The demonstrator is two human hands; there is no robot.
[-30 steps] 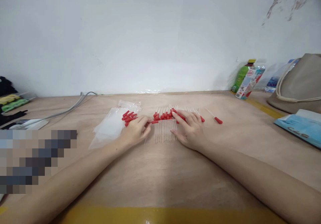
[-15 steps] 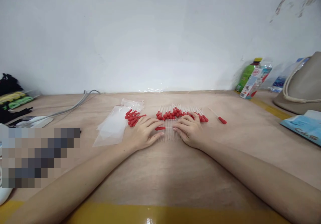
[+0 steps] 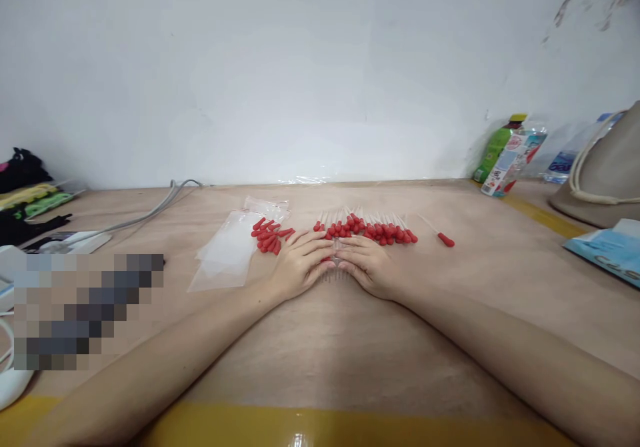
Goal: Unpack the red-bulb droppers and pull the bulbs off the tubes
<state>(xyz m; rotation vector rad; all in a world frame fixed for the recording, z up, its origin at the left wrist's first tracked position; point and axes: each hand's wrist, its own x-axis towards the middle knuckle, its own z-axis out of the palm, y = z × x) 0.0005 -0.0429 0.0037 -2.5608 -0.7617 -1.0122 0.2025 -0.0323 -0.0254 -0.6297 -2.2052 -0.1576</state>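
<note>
My left hand (image 3: 303,263) is closed on a red rubber bulb (image 3: 325,259), only a bit of which shows between thumb and fingers. My right hand (image 3: 373,268) meets it fingertip to fingertip, closed round a thin glass tube that the fingers mostly hide. Under both hands lies a row of bare glass tubes (image 3: 331,277). Just beyond them is a row of droppers (image 3: 385,231) with red bulbs toward me and clear stems pointing to the wall. Loose red bulbs (image 3: 269,237) are heaped beside my left hand. A single dropper (image 3: 446,239) lies apart at the right.
Clear zip bags (image 3: 223,250) lie left of the loose bulbs. A grey cable (image 3: 150,215) crosses the left of the table. Bottles (image 3: 515,160), a beige hat (image 3: 603,173) and a blue packet (image 3: 610,247) stand or lie at the right.
My hands have come together, the right moving left and the left slightly right. The bulb and tube between them are now mostly covered by fingers.
</note>
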